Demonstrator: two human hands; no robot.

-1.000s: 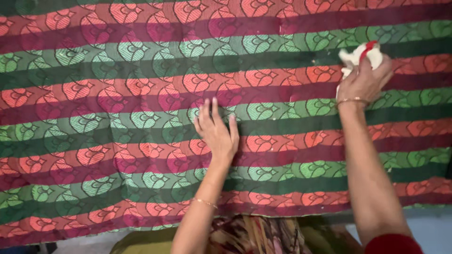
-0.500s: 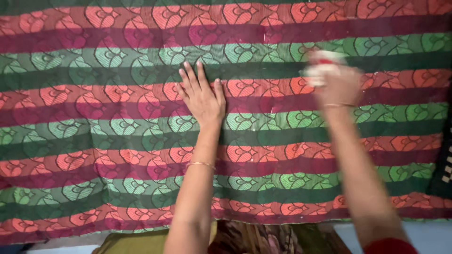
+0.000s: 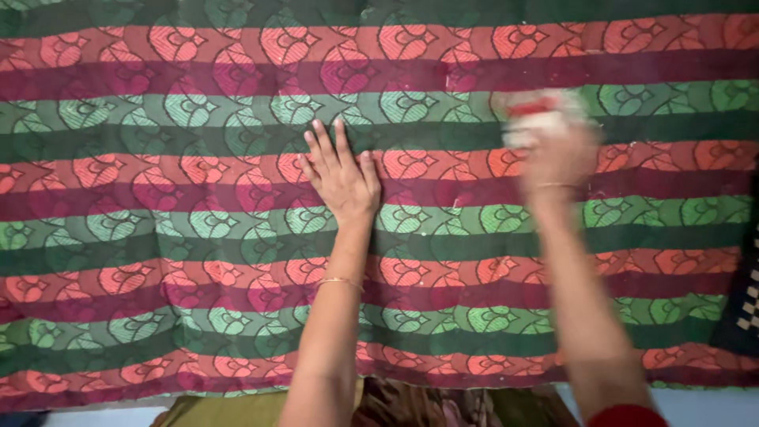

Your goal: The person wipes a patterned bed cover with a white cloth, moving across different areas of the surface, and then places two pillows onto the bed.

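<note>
A red, green and maroon striped bedcover (image 3: 158, 198) with a repeated leaf-like pattern fills the view. My left hand (image 3: 340, 174) lies flat on it near the middle, fingers apart and palm down. My right hand (image 3: 553, 150) is blurred with motion to the right, closed around a crumpled white cloth with a red stripe (image 3: 538, 111) that presses on the cover.
The cover's near edge (image 3: 237, 387) runs along the bottom, with a pale floor strip and my patterned clothing (image 3: 419, 403) below it. A dark checked fabric (image 3: 743, 308) shows at the right edge.
My left hand slid up the cover and stays flat. My right hand swept the cloth leftward from the right side and is now blurred in motion.
</note>
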